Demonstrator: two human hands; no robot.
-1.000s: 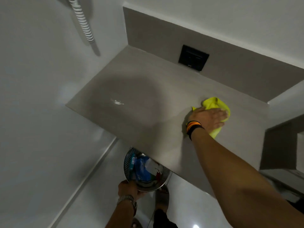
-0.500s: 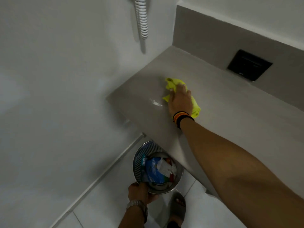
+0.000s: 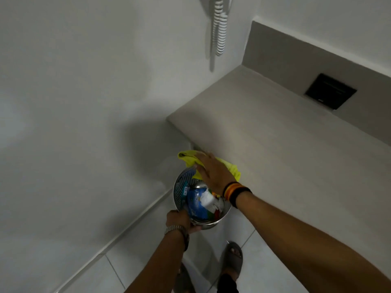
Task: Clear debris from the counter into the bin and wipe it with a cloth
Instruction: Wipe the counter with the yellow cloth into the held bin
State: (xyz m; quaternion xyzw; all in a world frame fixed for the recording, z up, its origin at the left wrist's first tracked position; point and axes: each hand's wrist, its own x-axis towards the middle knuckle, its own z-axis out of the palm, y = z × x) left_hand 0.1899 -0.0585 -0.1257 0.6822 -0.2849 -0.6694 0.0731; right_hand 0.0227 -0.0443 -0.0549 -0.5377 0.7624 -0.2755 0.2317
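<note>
My right hand (image 3: pixel 212 173), with striped wristbands, presses a yellow cloth (image 3: pixel 187 158) at the front edge of the grey counter (image 3: pixel 275 149), right above the bin. My left hand (image 3: pixel 179 219), with a metal watch on the wrist, grips the near rim of the round metal bin (image 3: pixel 181 190) and holds it just below the counter edge. The bin holds a blue packet (image 3: pixel 195 205) and white and coloured scraps. No debris shows on the counter top.
A white coiled cord (image 3: pixel 220 26) hangs on the wall at the top. A black square plate (image 3: pixel 330 91) sits in the counter's back panel. White wall lies to the left. My feet in grey slippers (image 3: pixel 231 259) stand on the tiled floor.
My right hand has dragged the cloth from the middle of the counter to its front edge over the bin. The white speck on the counter is gone. The bin has come up closer.
</note>
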